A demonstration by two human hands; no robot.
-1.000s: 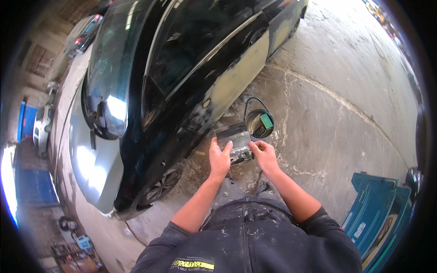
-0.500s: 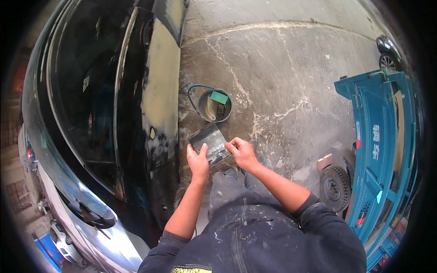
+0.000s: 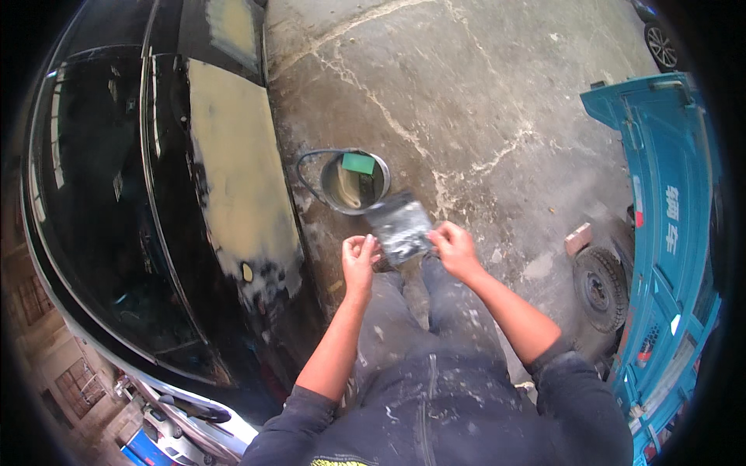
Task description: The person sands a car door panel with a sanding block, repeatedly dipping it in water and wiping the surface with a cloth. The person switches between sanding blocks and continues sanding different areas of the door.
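A dark rectangular sheet of sandpaper (image 3: 404, 227), smeared with white and blurred by motion, is held out before my legs. My right hand (image 3: 457, 250) pinches its right edge between thumb and fingers. At its lower left edge, my left hand (image 3: 360, 264) is closed, with curled fingertips against the sheet. Just beyond the sheet stands a dark bucket (image 3: 323, 185) with its handle tipped to the left. A green block (image 3: 358, 163) rests at the bucket's far rim, and murky contents show below it.
On the left stands a black car (image 3: 101, 210) with a beige filler patch (image 3: 241, 163) on its side. At right are a blue truck body (image 3: 653, 179), a loose-looking tyre (image 3: 600, 289) and a brick (image 3: 578, 238). The concrete floor (image 3: 466, 101) is cracked.
The sandpaper has turned and shifted right and slightly up, with both hands moving right. My left thumb no longer lies across its face. The view has swung, so the car shows more of its side.
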